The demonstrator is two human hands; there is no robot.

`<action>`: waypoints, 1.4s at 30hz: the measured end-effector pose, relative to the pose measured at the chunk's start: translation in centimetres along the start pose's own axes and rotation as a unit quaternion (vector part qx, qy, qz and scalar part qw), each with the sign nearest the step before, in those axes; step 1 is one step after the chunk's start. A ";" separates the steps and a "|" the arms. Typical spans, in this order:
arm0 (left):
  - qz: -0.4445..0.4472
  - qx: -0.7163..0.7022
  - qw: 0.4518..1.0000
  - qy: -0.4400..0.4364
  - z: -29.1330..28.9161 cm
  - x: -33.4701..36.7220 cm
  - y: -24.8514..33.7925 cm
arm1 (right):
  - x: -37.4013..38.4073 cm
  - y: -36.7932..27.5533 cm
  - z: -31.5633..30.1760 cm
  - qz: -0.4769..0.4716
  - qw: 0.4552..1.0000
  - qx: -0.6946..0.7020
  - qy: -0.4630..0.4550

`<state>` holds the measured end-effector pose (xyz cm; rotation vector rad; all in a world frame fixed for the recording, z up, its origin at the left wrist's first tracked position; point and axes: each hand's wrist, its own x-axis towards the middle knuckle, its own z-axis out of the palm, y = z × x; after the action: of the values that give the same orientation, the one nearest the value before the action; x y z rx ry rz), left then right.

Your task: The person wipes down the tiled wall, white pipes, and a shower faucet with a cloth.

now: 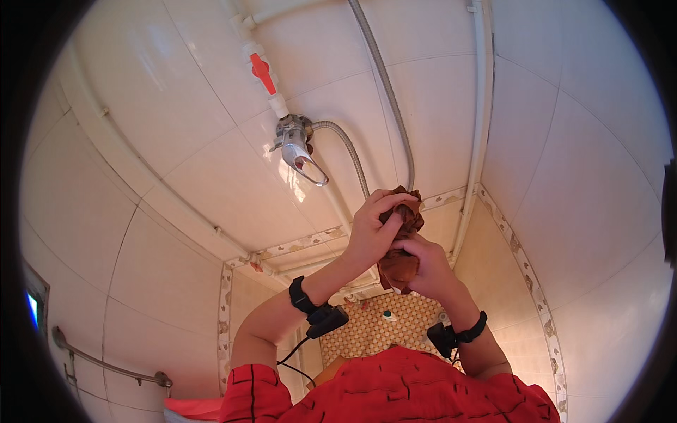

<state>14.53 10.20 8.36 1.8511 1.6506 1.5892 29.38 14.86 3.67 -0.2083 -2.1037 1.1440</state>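
Observation:
A bunched brown cloth (398,271) is gripped in both hands in front of me. My left hand (371,227) wraps round its upper part, where dark folds stick out between the fingers. Lower down and to the right, my right hand (431,269) closes on the same cloth, and a smooth part of it hangs below. The two hands are close together. Beyond them on the wall is a chrome mixer tap (302,151) with a loop lever; neither hand touches it.
A metal hose (349,151) curves down from the tap behind my hands. White pipes (481,106) run along the tiled walls, one with a red-handled valve (261,73). At lower left is a metal towel rail (116,364). Small items lie on the patterned floor (352,328).

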 end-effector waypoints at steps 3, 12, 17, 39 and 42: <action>0.049 0.117 0.989 0.077 0.0 3.4 -0.1 | 0.1 -0.3 -0.8 -0.034 0.999 -0.004 0.003; 0.226 0.338 0.781 0.474 -10.3 22.5 2.5 | -3.9 2.9 -2.9 0.042 0.996 0.065 0.034; 0.123 0.526 0.672 0.507 -11.6 26.2 -0.1 | -6.4 4.1 -4.7 0.056 0.995 0.080 0.009; 0.285 0.593 0.738 0.148 -8.1 18.0 -0.6 | -10.8 6.6 -7.1 0.197 0.965 0.155 0.078; 0.322 0.532 0.710 0.331 -11.8 21.2 4.2 | -10.8 7.4 -7.0 0.171 0.975 0.118 0.078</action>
<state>3.61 20.04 28.08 2.8460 2.9285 1.8456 40.45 19.08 -5.28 -0.5454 -1.8179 1.5141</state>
